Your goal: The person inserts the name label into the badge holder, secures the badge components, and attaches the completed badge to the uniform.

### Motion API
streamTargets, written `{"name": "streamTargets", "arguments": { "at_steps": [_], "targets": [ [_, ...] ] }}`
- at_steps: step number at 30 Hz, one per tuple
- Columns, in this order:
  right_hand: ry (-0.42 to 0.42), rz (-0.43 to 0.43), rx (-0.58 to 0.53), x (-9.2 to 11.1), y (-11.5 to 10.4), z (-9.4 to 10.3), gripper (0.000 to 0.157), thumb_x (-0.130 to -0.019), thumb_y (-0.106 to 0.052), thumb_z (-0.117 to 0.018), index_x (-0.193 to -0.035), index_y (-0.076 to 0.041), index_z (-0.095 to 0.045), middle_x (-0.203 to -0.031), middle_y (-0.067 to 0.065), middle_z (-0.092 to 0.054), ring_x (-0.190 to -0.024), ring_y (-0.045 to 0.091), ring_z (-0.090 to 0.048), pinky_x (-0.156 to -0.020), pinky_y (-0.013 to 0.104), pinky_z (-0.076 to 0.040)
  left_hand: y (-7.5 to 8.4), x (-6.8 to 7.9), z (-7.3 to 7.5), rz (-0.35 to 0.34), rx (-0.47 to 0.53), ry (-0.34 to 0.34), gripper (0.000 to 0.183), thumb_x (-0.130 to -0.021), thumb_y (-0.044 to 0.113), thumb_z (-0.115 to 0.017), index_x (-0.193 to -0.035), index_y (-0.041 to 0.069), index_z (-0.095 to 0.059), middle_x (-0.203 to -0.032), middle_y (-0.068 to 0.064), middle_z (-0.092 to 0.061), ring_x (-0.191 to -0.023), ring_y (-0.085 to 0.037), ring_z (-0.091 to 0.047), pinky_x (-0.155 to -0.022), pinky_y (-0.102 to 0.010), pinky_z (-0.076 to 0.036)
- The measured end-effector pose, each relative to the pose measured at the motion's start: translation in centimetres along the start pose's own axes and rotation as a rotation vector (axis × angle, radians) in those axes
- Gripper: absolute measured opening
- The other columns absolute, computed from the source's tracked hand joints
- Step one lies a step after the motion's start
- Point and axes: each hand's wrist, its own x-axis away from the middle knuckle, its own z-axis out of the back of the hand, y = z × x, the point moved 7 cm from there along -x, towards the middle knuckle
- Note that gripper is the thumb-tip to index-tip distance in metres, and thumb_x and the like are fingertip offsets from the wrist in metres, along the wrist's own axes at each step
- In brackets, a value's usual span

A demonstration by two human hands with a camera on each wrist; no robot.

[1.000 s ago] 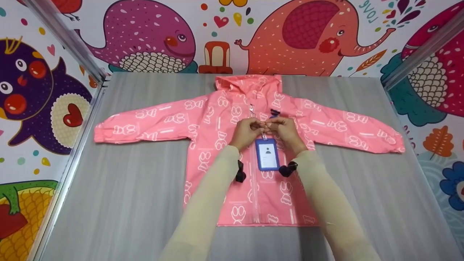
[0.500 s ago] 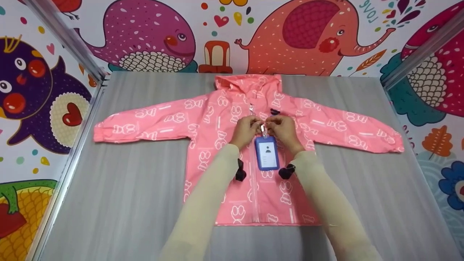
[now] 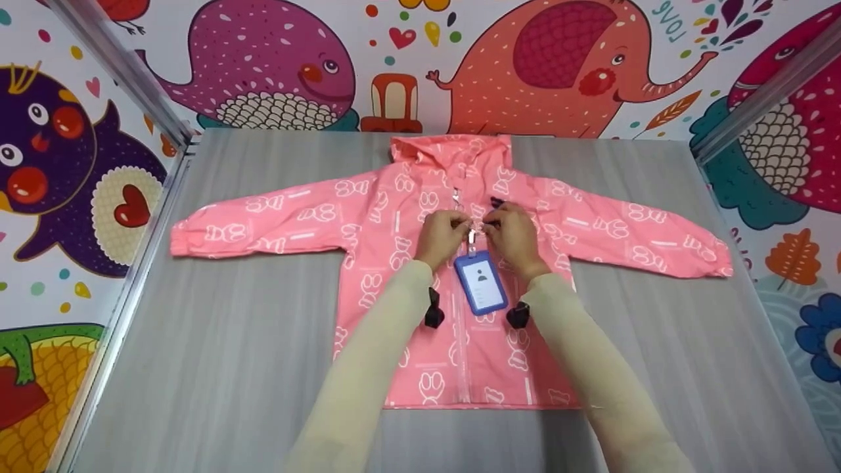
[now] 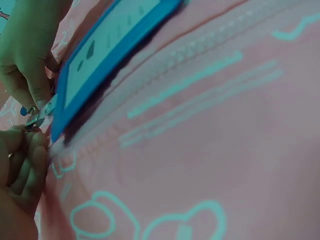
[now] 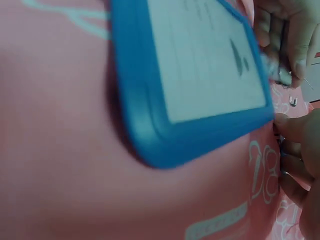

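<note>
A: anyone else distracted by that wall (image 3: 407, 62)? Ahead and left of the left hand (image 3: 439, 240) there's a cartoon purple whale (image 3: 263, 52), and an orange elephant (image 3: 525, 102) sits beyond the right hand (image 3: 517, 240).

B: lol yeah, plus a dark purple bird (image 3: 66, 151) way out left of the left hand, past a metal rail (image 3: 121, 332). Far off right of the right hand it's an orange leaf (image 3: 793, 259) and a blue flower (image 3: 815, 338). The table (image 3: 230, 341) below both hands is streaky grey.

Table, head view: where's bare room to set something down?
Free: table on both sides of the pink jacket, nearer than its sleeves and outside the forearms; narrower strips between sleeves and back wall. Crowded: mid-jacket, with left hand, right hand, blue badge.
</note>
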Motion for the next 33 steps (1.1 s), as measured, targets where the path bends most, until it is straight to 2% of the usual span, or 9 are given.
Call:
{"name": "streamTargets", "arguments": {
  "at_steps": [5, 9, 16, 24, 29, 33],
  "targets": [
    [0.011, 0.004, 0.045, -0.02, -0.10, -0.19, 0.007, -0.088, -0.008, -0.069, -0.091, -0.005, -0.075, -0.096, 0.014, -0.068, -0.098, 0.034, -0.063, -0.090, 0.048, -0.051, -0.19, 0.15, 0.05, 0.029, 0.033, 0.013, 0.014, -0.089, 0.004, -0.065, -0.099, 0.006, -0.075, -0.087, -0.008, -0.077, -0.072, -0.012, -0.068, -0.066, -0.019, -0.054],
    [0.004, -0.003, 0.055, 0.03, -0.07, -0.26, 0.008, -0.090, -0.008, -0.066, -0.090, -0.006, -0.074, -0.096, 0.014, -0.068, -0.098, 0.034, -0.063, -0.089, 0.048, -0.051, -0.01, 0.30, 0.11, 0.042, -0.020, 0.017, 0.008, -0.090, 0.010, -0.067, -0.093, 0.008, -0.074, -0.086, -0.006, -0.075, -0.074, -0.012, -0.067, -0.068, -0.020, -0.053],
    [-0.024, 0.020, 0.105, 0.03, -0.40, -0.28, 0.012, -0.094, -0.007, -0.059, -0.095, -0.002, -0.069, -0.096, 0.015, -0.066, -0.094, 0.034, -0.063, -0.086, 0.047, -0.053, 0.21, 0.15, 0.07, 0.057, -0.084, 0.016, 0.009, -0.089, 0.011, -0.067, -0.093, 0.008, -0.075, -0.087, -0.005, -0.075, -0.076, -0.012, -0.067, -0.071, -0.023, -0.053],
    [-0.086, 0.051, 0.082, -0.18, -0.76, -0.32, 0.009, -0.095, -0.003, -0.055, -0.098, 0.002, -0.061, -0.095, 0.019, -0.063, -0.094, 0.036, -0.059, -0.086, 0.048, -0.049, 0.68, 0.14, -0.13, 0.050, -0.128, 0.016, 0.013, -0.091, 0.009, -0.066, -0.098, 0.007, -0.077, -0.092, -0.006, -0.076, -0.085, -0.016, -0.070, -0.080, -0.029, -0.057],
    [-0.114, 0.032, 0.052, -0.18, -0.60, -0.26, 0.011, -0.097, -0.005, -0.054, -0.102, 0.001, -0.062, -0.097, 0.018, -0.063, -0.094, 0.033, -0.059, -0.087, 0.046, -0.050, 0.70, 0.14, -0.30, 0.061, -0.149, -0.002, 0.012, -0.092, 0.010, -0.066, -0.097, 0.008, -0.077, -0.091, -0.004, -0.076, -0.083, -0.014, -0.069, -0.078, -0.028, -0.056],
    [-0.127, 0.048, 0.072, -0.24, -0.79, -0.24, 0.013, -0.097, -0.006, -0.056, -0.105, 0.000, -0.065, -0.102, 0.017, -0.067, -0.098, 0.033, -0.061, -0.090, 0.045, -0.052, 0.40, 0.08, -0.39, 0.081, -0.146, 0.000, 0.012, -0.092, 0.011, -0.066, -0.097, 0.009, -0.077, -0.090, -0.004, -0.075, -0.081, -0.013, -0.068, -0.076, -0.027, -0.056]
  ]
}}
